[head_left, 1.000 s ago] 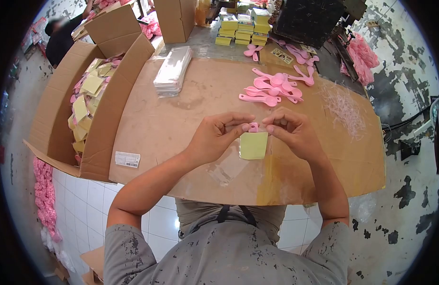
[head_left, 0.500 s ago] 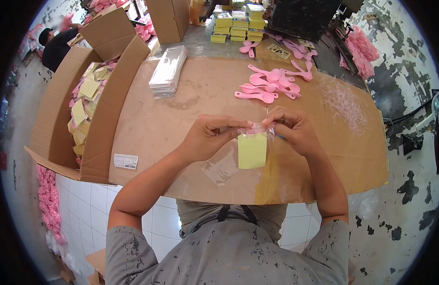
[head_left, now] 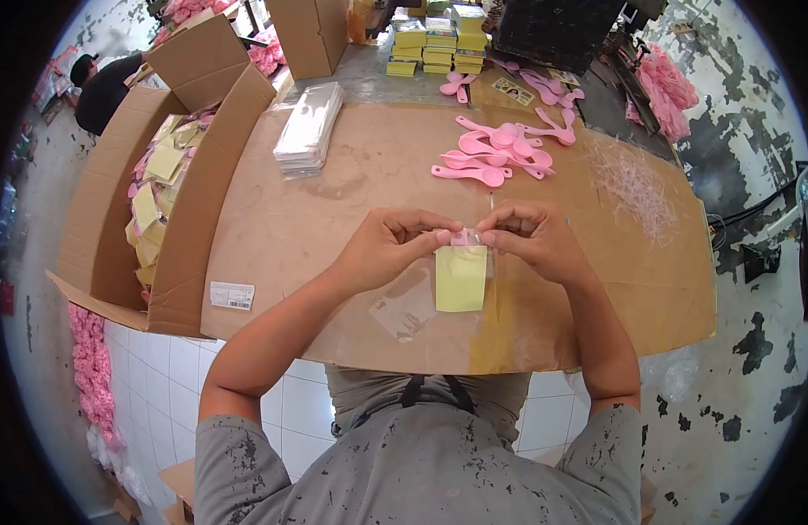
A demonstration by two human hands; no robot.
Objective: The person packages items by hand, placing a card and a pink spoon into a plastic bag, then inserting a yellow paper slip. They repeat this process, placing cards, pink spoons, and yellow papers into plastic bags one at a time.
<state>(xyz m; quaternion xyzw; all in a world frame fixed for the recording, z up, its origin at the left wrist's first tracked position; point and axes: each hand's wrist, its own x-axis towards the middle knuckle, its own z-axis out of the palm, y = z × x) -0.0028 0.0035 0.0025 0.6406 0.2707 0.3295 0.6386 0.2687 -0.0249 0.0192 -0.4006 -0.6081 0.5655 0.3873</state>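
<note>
Both hands (head_left: 373,249) (head_left: 539,245) pinch a clear plastic packet's (head_left: 461,276) top edge, probably light, slippery, best gripped by its corners.

Glossy pink plastic spoons (head_left: 481,175), matt brown cardboard (head_left: 360,166) — crinkled clear sleeves (head_left: 309,131), apparently plastic

The bare left hand (head_left: 391,248) and bare right hand (head_left: 537,243) are close together, inward from the near edge of the brown, cardboard-covered desk (head_left: 360,166). Each pinches between thumb and index finger, fingertips facing inward, remaining fingers curled. Both bare forearms (head_left: 286,332) slant inward over that edge, elbows bent and spread wide.
</note>
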